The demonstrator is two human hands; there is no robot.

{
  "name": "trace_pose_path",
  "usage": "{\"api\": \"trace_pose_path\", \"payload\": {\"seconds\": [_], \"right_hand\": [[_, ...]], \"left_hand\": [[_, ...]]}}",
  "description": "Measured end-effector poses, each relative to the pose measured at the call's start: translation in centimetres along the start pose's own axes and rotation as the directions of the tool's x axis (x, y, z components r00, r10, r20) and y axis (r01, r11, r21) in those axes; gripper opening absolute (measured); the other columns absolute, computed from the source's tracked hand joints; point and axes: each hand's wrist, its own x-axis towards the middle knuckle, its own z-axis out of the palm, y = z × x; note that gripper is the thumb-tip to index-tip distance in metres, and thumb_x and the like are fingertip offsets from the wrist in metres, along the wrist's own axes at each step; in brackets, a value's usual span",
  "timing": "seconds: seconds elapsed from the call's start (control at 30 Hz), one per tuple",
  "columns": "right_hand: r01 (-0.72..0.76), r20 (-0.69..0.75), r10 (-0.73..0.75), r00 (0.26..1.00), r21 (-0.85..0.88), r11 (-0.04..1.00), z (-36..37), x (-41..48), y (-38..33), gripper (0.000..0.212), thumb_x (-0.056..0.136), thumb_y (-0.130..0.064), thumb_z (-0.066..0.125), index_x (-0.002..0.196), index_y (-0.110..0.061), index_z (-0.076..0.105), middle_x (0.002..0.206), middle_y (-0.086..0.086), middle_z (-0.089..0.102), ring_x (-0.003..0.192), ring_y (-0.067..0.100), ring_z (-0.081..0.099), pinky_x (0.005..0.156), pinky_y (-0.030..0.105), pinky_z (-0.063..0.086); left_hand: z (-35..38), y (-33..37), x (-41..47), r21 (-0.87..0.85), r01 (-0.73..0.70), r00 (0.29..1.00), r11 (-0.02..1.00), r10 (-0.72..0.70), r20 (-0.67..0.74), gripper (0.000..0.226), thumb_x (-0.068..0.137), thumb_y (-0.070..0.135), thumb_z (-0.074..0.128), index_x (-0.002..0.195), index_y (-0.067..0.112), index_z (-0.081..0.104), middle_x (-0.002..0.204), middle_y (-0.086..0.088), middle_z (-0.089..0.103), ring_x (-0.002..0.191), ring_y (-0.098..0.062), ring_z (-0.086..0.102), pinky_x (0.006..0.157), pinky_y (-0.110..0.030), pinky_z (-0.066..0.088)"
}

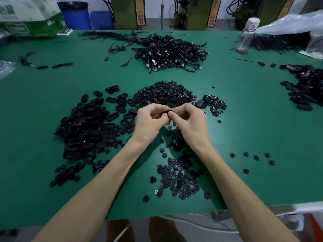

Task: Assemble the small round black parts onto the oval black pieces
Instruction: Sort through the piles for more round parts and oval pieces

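My left hand [150,122] and my right hand [189,120] meet above the middle of the green table [244,119]. Together they pinch one black oval piece [167,113] between thumbs and fingertips; most of it is hidden by the fingers. Whether a round part sits on it cannot be told. A heap of small round black parts [164,93] lies just beyond the hands. More round parts [178,179] are scattered nearer to me between my forearms. A big pile of oval black pieces [83,126] lies to the left.
A few oval pieces [214,102] lie right of the hands, and another black pile [307,86] sits at the right edge. A tangle of black cables [174,51] fills the far middle. A clear bottle [246,34], plastic bags and a cardboard box [29,16] stand at the back.
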Motion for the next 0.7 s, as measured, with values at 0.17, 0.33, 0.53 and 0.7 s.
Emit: {"api": "trace_pose_path", "payload": {"seconds": [0.17, 0.33, 0.53, 0.7], "right_hand": [[0.03, -0.012, -0.03, 0.999, 0.036, 0.999, -0.3, 0.1, 0.0, 0.005, 0.092, -0.013, 0.075, 0.097, -0.015, 0.073, 0.071, -0.012, 0.071, 0.065, 0.001, 0.062, 0.065, 0.019, 0.048], [0.091, -0.004, -0.091, 0.996, 0.029, 0.995, -0.3, 0.1, 0.1, 0.018, 0.093, -0.006, 0.072, 0.102, -0.021, 0.074, 0.076, -0.009, 0.067, 0.069, 0.004, 0.059, 0.068, 0.02, 0.044], [0.069, -0.084, -0.068, 0.994, 0.008, 0.998, -0.6, 0.3, 0.0, 0.015, 0.096, -0.007, 0.067, 0.101, -0.018, 0.076, 0.096, -0.003, 0.074, 0.088, 0.01, 0.067, 0.082, 0.031, 0.055], [-0.178, -0.364, 0.257, 0.895, 0.236, 0.955, -2.1, 1.5, 1.0, 0.023, 0.1, -0.008, 0.058, 0.117, -0.013, 0.071, 0.103, -0.003, 0.071, 0.094, 0.012, 0.067, 0.089, 0.048, 0.057]], "left_hand": [[-0.6, 0.3, 0.0, -0.073, 0.02, 0.999, 0.997, -0.018, 0.038, 0.016, 0.092, -0.006, 0.07, 0.104, 0.004, 0.075, 0.091, -0.01, 0.079, 0.084, -0.025, 0.078, 0.081, -0.031, 0.063], [-0.8, 0.4, 0.0, -0.121, 0.037, 0.998, 0.992, -0.03, 0.061, 0.018, 0.092, -0.004, 0.072, 0.109, -0.001, 0.074, 0.092, -0.015, 0.079, 0.084, -0.029, 0.078, 0.079, -0.034, 0.063], [-1.1, 0.7, 0.1, 0.249, -0.147, 0.988, 0.957, 0.151, 0.001, 0.018, 0.1, 0.015, 0.068, 0.116, 0.013, 0.075, 0.106, 0.002, 0.077, 0.096, -0.009, 0.073, 0.09, -0.026, 0.058], [-3.8, 0.0, 0.9, 0.796, 0.046, 0.946, 0.604, 0.229, -0.228, 0.04, 0.1, -0.008, 0.046, 0.136, 0.003, 0.059, 0.137, -0.014, 0.055, 0.129, -0.024, 0.047, 0.114, -0.032, 0.035]]}}
